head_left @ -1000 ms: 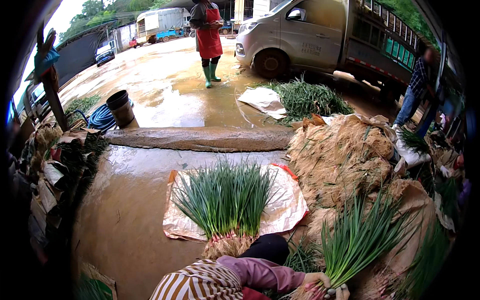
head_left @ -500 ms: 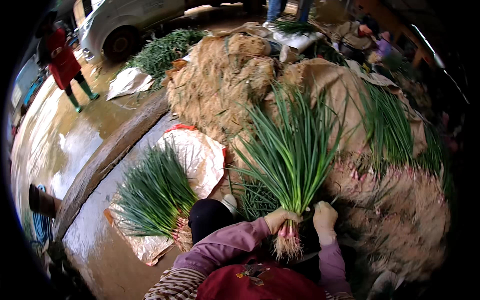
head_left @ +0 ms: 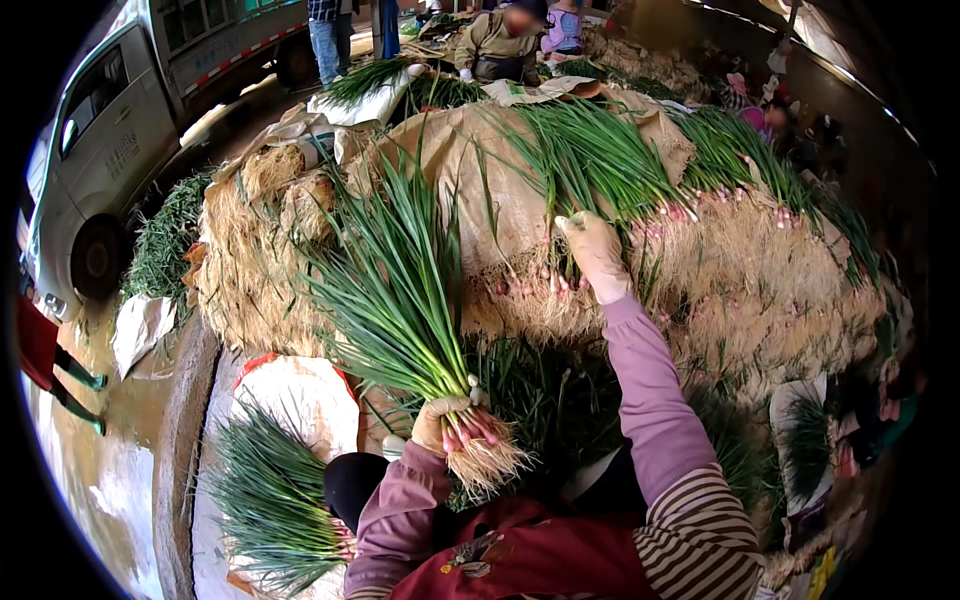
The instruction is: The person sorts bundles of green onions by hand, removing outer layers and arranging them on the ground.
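A large bunch of spring onions (head_left: pixel 425 300), with long green leaves, pink bulbs and pale stringy roots, slants up and left in front of me. My gloved left hand (head_left: pixel 433 425) is closed around its stems just above the bulbs. My gloved right hand (head_left: pixel 592 250) is stretched out over the heap, its fingers bent together beside the bulb ends of loose spring onions (head_left: pixel 600 165). Whatever those fingers grip is hidden. To my left, a second bunch of spring onions (head_left: pixel 270 500) lies on a pale sack, its bulbs towards me.
Brown sacking (head_left: pixel 440 140) and a mound of dry roots (head_left: pixel 255 260) lie ahead. Cut green leaves (head_left: pixel 540 400) cover the ground before me. A stone kerb (head_left: pixel 185 430) runs along the left. Beyond are a parked truck (head_left: pixel 115 150) and a seated person (head_left: pixel 497 50).
My right hand has left the bunch and moved forward to the onions on the heap. My left hand has carried its bunch leftward and tilted it. The view has swung right.
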Demonstrator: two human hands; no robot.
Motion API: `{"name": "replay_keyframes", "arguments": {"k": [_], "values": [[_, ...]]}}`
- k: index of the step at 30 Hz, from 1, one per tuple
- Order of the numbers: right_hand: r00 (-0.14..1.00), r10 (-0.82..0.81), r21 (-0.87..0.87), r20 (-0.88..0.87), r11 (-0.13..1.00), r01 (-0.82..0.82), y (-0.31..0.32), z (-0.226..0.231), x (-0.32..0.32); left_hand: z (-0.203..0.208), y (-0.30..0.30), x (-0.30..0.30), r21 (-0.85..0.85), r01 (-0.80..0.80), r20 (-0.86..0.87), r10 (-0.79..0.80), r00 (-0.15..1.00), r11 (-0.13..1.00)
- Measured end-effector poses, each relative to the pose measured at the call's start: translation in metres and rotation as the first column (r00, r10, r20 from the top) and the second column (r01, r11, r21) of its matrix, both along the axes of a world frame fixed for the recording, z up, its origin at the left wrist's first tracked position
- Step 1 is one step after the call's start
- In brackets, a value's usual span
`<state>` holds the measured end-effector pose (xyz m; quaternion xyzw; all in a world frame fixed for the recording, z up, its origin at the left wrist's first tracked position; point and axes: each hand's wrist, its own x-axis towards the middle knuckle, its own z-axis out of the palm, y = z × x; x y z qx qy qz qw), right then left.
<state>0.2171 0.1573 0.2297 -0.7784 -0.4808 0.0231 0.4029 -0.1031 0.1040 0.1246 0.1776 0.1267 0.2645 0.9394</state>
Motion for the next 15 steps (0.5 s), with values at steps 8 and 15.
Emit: {"name": "replay_keyframes", "arguments": {"k": [8, 15], "values": [[0.993, -0.007, -0.075, -0.122, 0.997, -0.002, 0.04, -0.023, 0.025, -0.015, 0.004, 0.022, 0.053, 0.04, -0.003, -0.04, 0.999, 0.998], [0.92, 0.344, 0.095, 0.186, 0.926, -0.365, -0.091, -0.086, -0.119, -0.025, -0.003, 0.029, 0.098, 0.177, -0.184, -0.157, 0.97, 0.979]]}}
